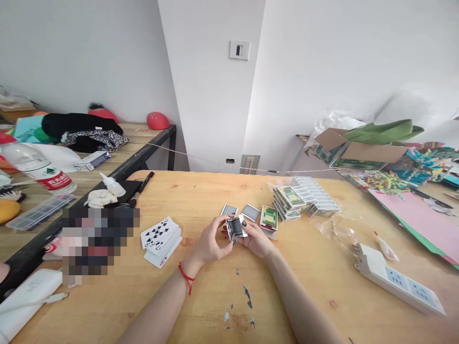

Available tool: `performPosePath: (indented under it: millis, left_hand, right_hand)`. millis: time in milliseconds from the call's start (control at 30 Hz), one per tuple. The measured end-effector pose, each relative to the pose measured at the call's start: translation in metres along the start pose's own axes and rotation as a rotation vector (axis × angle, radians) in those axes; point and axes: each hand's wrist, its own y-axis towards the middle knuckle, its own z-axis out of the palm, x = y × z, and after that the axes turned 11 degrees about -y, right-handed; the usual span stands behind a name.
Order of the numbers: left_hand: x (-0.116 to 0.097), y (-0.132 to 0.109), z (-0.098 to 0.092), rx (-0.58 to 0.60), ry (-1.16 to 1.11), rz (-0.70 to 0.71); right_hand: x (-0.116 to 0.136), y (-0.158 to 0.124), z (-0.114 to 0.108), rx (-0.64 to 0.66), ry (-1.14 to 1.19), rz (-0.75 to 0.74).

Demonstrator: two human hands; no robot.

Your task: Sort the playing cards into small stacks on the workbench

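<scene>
My left hand (211, 244) and my right hand (260, 241) grip a small bunch of playing cards (235, 229) between them. The cards bend in my fingers, and patterned backs show. Just beyond lie two small piles of cards, a left pile (229, 209) and a right pile (250, 212), with patterned backs up. Close to my right hand sits a green and white card box (268, 218). On the left, fanned face-up cards (159, 239) lie on the table, a spade card on top and a red ace underneath.
Stacked card boxes (289, 198) stand behind the single box, beside wrapped boxes (313, 192). A power strip (398, 277) and a glue tube (386, 247) lie right. A white squeeze bottle (113, 185) is at left. A string (215, 159) crosses behind the wooden table (201, 306).
</scene>
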Motion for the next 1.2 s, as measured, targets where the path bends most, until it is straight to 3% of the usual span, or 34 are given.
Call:
performPosePath:
  millis: [267,500,667,1033,1200]
  left_hand:
    - [-0.008,0.002,0.001,0.008,0.165,-0.098]
    - [0.004,0.0,0.002,0.011,0.356,0.001]
    - [0.009,0.0,0.003,0.014,0.447,0.059]
    - [0.015,-0.002,0.004,-0.021,0.538,0.078]
    - [0.017,-0.002,0.004,-0.02,0.585,0.074]
  right_hand:
    - [-0.006,0.002,0.001,-0.026,-0.054,-0.01]
    - [-0.015,0.006,0.004,-0.169,-0.161,0.037]
    - [-0.019,0.006,0.002,-0.237,-0.377,0.042]
    - [-0.01,0.005,0.017,-0.301,-0.674,-0.166]
    - [-0.008,0.008,0.023,-0.361,-0.659,-0.171]
